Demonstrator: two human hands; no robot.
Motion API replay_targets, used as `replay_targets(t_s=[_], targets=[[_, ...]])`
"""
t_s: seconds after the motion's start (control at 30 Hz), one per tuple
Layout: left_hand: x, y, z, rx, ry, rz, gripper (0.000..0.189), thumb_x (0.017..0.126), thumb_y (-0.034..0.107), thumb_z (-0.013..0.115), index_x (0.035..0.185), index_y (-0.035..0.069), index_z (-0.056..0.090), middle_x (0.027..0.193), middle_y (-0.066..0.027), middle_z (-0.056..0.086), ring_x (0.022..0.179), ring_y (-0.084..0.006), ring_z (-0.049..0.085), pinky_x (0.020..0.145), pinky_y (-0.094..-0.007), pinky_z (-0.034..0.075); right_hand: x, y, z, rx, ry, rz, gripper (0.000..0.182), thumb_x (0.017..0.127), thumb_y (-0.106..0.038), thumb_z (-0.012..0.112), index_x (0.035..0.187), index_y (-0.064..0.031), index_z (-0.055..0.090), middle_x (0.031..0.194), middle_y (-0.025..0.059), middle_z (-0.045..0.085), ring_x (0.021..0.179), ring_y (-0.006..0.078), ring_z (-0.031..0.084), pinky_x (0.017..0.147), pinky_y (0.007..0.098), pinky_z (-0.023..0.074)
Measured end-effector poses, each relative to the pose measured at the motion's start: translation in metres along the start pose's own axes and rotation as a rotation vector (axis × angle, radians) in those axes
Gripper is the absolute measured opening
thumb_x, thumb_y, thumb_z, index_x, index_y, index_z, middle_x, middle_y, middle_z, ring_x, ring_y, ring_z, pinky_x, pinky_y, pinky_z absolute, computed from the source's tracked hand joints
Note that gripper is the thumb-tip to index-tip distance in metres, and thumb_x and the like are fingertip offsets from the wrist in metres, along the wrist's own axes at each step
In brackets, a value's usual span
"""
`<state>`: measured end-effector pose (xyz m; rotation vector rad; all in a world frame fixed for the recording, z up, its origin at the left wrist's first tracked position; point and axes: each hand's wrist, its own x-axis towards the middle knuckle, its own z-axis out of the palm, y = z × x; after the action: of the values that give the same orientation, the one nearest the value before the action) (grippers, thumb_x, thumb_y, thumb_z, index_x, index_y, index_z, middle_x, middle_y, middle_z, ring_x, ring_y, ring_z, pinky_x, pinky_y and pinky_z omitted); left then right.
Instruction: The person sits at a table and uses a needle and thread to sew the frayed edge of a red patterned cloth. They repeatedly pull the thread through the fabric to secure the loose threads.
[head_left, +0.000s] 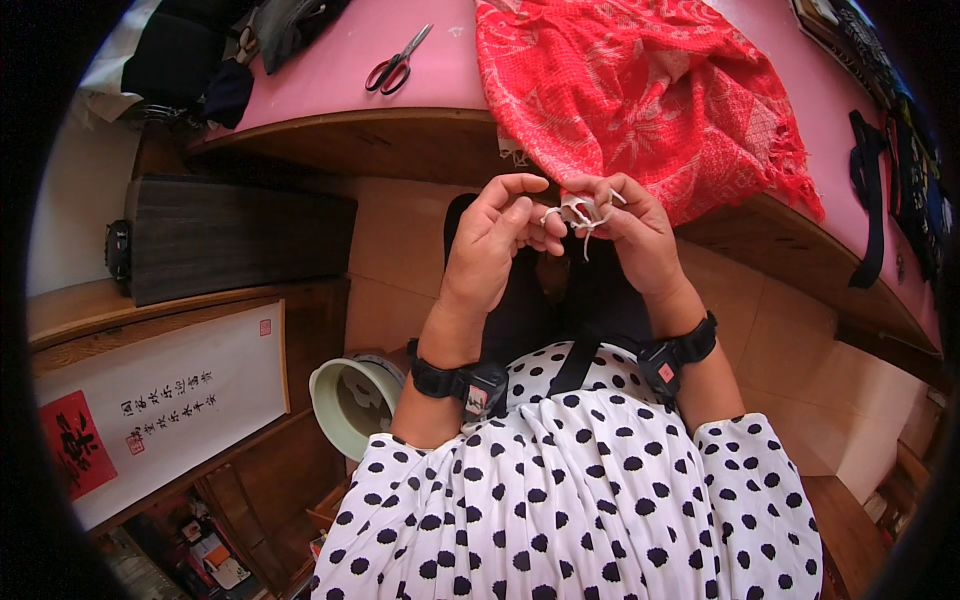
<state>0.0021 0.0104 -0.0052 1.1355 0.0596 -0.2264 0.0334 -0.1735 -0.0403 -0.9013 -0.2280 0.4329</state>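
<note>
A red and white patterned woven cloth (637, 97) with fringed edges lies on the pink tabletop, and one corner hangs over the near edge between my hands. My right hand (637, 229) pinches that corner, where white fringe strands (583, 216) are knotted or looped together. My left hand (499, 232) is just left of it, fingers curled, with a white strand at its fingertips; whether it grips the strand I cannot tell. Scissors with black and red handles (388, 73) lie on the table at the upper left, their blades slightly apart.
Dark cloth items (176, 56) are piled at the table's left end. A black strap (870, 195) hangs over its right edge beside more dark fabric. Left of me stand a dark box-like piece (240, 238), a light green bucket (328, 409) and a cabinet with a paper scroll bearing writing (240, 375).
</note>
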Motion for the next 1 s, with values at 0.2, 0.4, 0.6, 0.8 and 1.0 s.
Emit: replay_targets(t_s=[0.2,0.4,0.6,0.8,1.0], targets=[[-0.004,0.004,0.006,0.142,0.005,0.034,0.025,0.088,0.002,0.052,0.112,-0.002,0.048,0.088,-0.0117,0.064,0.078,-0.0177,0.064,0.071,-0.0274,0.052,0.001,-0.003,-0.002,0.059,-0.013,0.013,0.004,0.085,-0.006,0.045,0.088,-0.0060,0.049,0.115,0.0147,0.056,0.092,0.0147,0.058,0.083,0.0268,0.0469],[-0.005,0.005,0.006,0.231,0.015,0.050,0.019,0.089,0.005,0.054,0.106,-0.003,0.052,0.087,-0.0107,0.064,0.077,-0.0166,0.064,0.072,-0.0267,0.052,0.003,0.000,-0.002,0.111,0.000,0.038,0.008,0.083,-0.006,0.046,0.091,-0.0059,0.049,0.106,0.0106,0.058,0.087,0.0125,0.057,0.079,0.0246,0.0460],[-0.005,0.009,0.010,0.344,0.036,0.095,0.017,0.089,0.004,0.054,0.104,-0.003,0.053,0.084,-0.0097,0.064,0.073,-0.0140,0.062,0.068,-0.0243,0.051,0.001,-0.001,0.004,-0.213,0.021,-0.092,0.034,0.077,0.003,0.059,0.109,-0.0059,0.053,0.087,0.0025,0.055,0.077,0.0085,0.051,0.068,0.0214,0.0417],[-0.003,0.007,0.024,0.452,-0.011,0.171,0.015,0.088,0.001,0.055,0.103,-0.003,0.053,0.083,-0.0076,0.063,0.071,-0.0104,0.060,0.064,-0.0224,0.050,0.005,0.012,0.001,-0.444,0.035,-0.100,0.015,0.084,-0.006,0.061,0.099,-0.0044,0.059,0.083,-0.0015,0.053,0.073,0.0052,0.048,0.064,0.0199,0.0398],[0.003,0.002,0.011,0.521,0.179,0.252,0.014,0.087,0.003,0.057,0.100,-0.001,0.055,0.089,-0.0044,0.060,0.066,-0.0067,0.057,0.060,-0.0185,0.046,0.006,0.003,-0.010,0.141,0.178,0.032,0.015,0.096,-0.019,0.043,0.091,-0.0071,0.053,0.078,0.0005,0.054,0.063,0.0091,0.051,0.058,0.0206,0.0417]])
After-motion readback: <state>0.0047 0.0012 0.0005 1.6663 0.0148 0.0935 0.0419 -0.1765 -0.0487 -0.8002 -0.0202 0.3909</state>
